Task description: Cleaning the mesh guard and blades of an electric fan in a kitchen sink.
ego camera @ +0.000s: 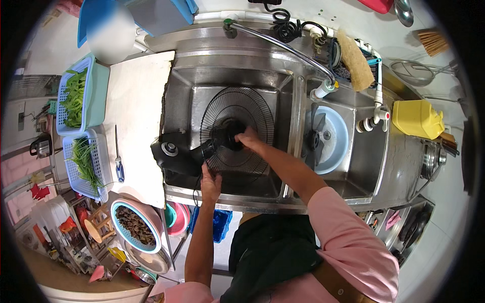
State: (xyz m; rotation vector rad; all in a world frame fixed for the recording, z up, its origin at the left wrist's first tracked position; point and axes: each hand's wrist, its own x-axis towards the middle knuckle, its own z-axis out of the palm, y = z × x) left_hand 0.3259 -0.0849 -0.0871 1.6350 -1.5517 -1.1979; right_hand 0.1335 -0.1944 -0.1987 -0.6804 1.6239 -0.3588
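Observation:
A black electric fan lies over the left basin of a steel double sink (pixel 296 132), its round wire grille (pixel 261 110) down in the basin and its black base (pixel 178 153) at the basin's left side. My right hand (pixel 249 138) grips the black motor housing (pixel 231 132) behind the grille. Below the fan's neck, my left hand (pixel 210 185) touches the grille's near left edge; whether its fingers close on the wire is hard to tell. Black fan blades (pixel 315 138) lean in a light blue basin (pixel 343 140) of cloudy water in the right sink.
A screwdriver (pixel 119 168) lies on the white board (pixel 140 94) at left, beside baskets of leafy greens (pixel 75 98) and green stalks (pixel 84 161). A chrome faucet (pixel 284 45) arches over the sink. A yellow jug (pixel 415 118) stands at right, a loofah (pixel 354 62) behind.

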